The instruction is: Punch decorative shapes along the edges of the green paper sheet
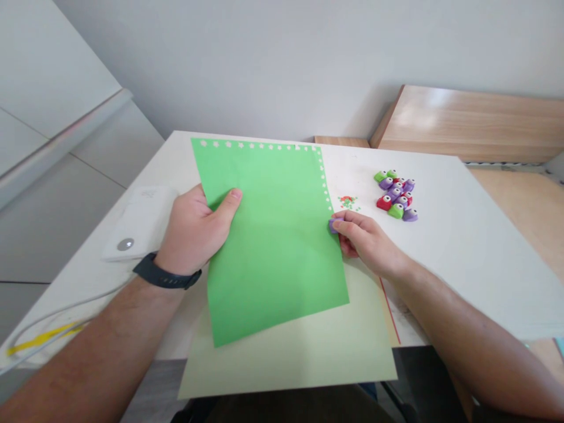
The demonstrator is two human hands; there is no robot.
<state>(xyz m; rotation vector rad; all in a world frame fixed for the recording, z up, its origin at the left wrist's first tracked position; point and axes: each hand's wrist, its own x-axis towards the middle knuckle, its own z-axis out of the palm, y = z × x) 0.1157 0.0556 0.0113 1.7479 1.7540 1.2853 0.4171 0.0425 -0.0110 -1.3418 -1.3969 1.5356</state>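
Right along the edge of the paper, the person's right hand (368, 242) is closed around a purple craft punch (334, 225), with the fingers curled over most of it. The punch sits on the right edge of a green paper sheet (274, 247). The left hand (192, 233) grips the same sheet further left, thumb on top and fingers out of sight behind it. A black watch strap (166, 277) circles that wrist.

Small flower-shaped holes run along the sheet's far edge and down its right edge. The sheet is tilted and lifted at the hands, and its near end overlaps a larger pale cream sheet (304, 358), which hangs over the near edge of a white table (445, 252). A thin red line (390, 311) runs beside the cream sheet's right edge.

Just right of the green sheet lies a small scatter of red and green paper bits (348, 202). Beyond them, a tight cluster of green, red and purple craft punches (395, 195) stands on the tabletop. To the left sits a white rounded device (136, 224) with a white cable (53, 323) trailing off the table past a yellow strip (42, 339).

A pale wall (264, 59) rises behind the table, a wooden surface (471, 123) lies beyond its far right corner, and pale grey panels (53, 229) fill the left side.
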